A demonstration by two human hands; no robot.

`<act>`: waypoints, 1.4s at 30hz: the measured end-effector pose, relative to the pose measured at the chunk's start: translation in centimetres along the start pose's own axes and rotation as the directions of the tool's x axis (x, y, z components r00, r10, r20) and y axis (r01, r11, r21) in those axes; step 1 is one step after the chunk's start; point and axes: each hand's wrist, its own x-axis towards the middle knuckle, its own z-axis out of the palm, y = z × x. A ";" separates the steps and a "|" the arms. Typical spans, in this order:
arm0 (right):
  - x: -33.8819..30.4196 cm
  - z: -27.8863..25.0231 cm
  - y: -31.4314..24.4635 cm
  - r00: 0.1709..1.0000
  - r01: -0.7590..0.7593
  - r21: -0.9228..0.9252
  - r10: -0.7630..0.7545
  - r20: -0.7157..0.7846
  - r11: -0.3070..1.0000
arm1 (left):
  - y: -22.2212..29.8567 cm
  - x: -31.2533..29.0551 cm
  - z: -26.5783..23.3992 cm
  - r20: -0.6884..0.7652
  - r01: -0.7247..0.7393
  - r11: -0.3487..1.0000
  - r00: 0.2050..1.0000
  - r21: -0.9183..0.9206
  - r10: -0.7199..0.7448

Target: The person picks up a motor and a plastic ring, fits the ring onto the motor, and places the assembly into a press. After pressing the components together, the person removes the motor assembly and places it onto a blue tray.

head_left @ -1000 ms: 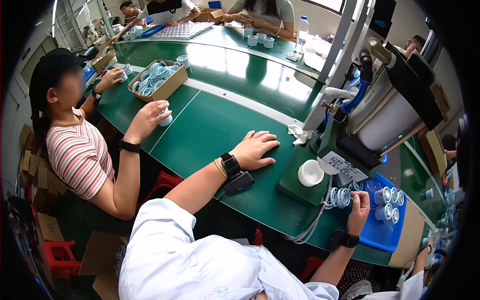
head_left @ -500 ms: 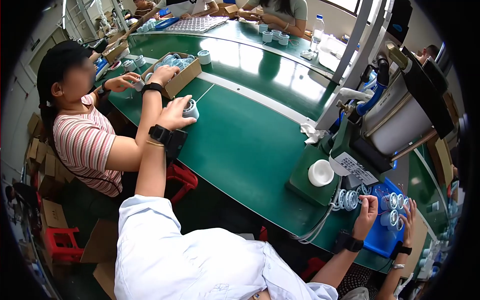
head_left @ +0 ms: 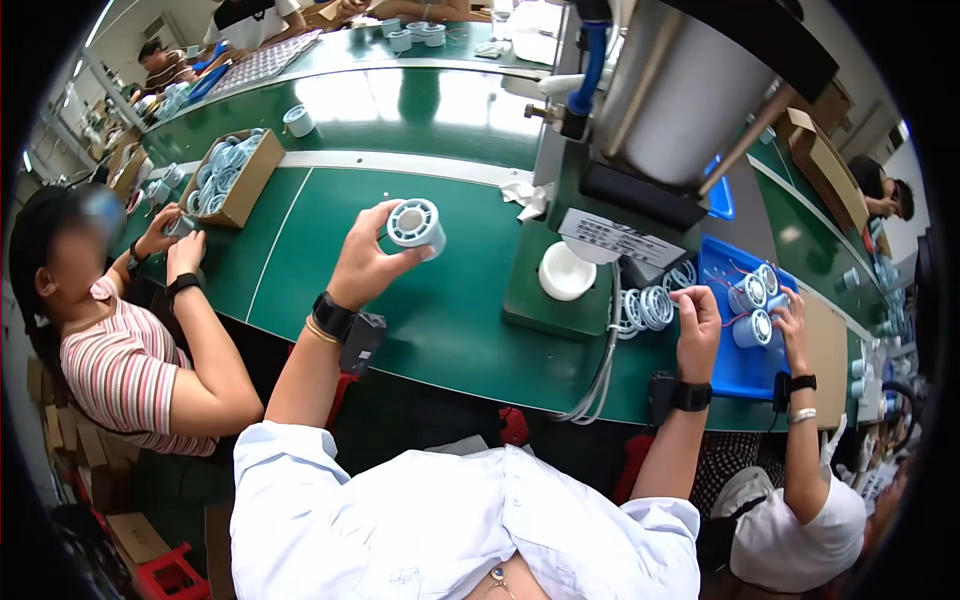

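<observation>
My left hand [head_left: 362, 262] grips a light blue cylindrical housing [head_left: 415, 226] with a slotted round top, raised above the green table. Fingers curled together, my right hand [head_left: 698, 328] is at the edge of several light blue plastic rings [head_left: 652, 308]. Whether a ring is between those fingertips I cannot make out. Between my hands stands a press [head_left: 655, 110] with a metal cylinder. A round white cup-shaped fixture [head_left: 567, 271] sits on its green base [head_left: 530, 300], below the press head.
A blue tray [head_left: 722, 368] at right holds several light blue housings with red wires; a co-worker's hand [head_left: 791, 325] touches them. At left, another co-worker's hands [head_left: 184, 245] hold a part near a carton [head_left: 262, 180] of rings. Grey cables [head_left: 603, 375] hang over the table edge.
My left hand has lifted the housing off the table and brought it right, toward the press. My right hand stays by the rings. The view has swung right; the left co-worker's hand has left the carton.
</observation>
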 end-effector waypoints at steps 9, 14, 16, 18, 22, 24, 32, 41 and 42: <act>-0.3 -0.4 0.6 1.000 -0.001 0.072 0.000 0.007 0.997 | 10.1 2.4 10.2 0.227 -0.277 0.906 0.906 -0.319 0.357; -0.1 -0.7 1.0 0.991 -0.071 0.074 0.062 0.116 0.995 | 10.4 2.3 11.0 0.265 -0.224 0.888 0.900 -0.401 0.347; 0.2 0.0 0.1 0.988 0.016 -0.042 -0.009 0.157 0.999 | 10.0 1.9 11.4 0.253 -0.224 0.903 0.910 -0.366 0.328; 0.4 1.1 -1.0 0.955 0.204 -0.258 -0.134 0.263 0.944 | 9.7 1.7 11.3 0.243 -0.223 0.912 0.917 -0.344 0.316; 0.5 2.1 -1.6 0.902 0.422 -0.613 -0.243 0.356 0.668 | 9.8 1.6 10.4 0.135 -0.437 0.896 0.886 -0.076 0.444; 0.4 2.1 -1.5 0.903 0.417 -0.619 -0.224 0.367 0.665 | 7.5 2.1 9.7 0.190 -0.220 0.919 0.937 -0.328 0.292; 0.5 2.8 -1.9 0.900 0.419 -0.651 -0.199 0.387 0.633 | -1.3 3.1 7.1 0.238 -0.306 0.934 0.936 0.186 0.259; 1.4 6.2 -6.1 0.902 0.351 -0.402 -0.190 0.387 0.846 | -0.2 2.8 8.3 0.256 -0.418 0.869 0.899 0.265 0.355; 1.7 7.4 -6.6 0.883 0.356 -0.315 -0.207 0.421 0.880 | -0.4 2.7 8.1 0.257 -0.397 0.879 0.907 0.265 0.333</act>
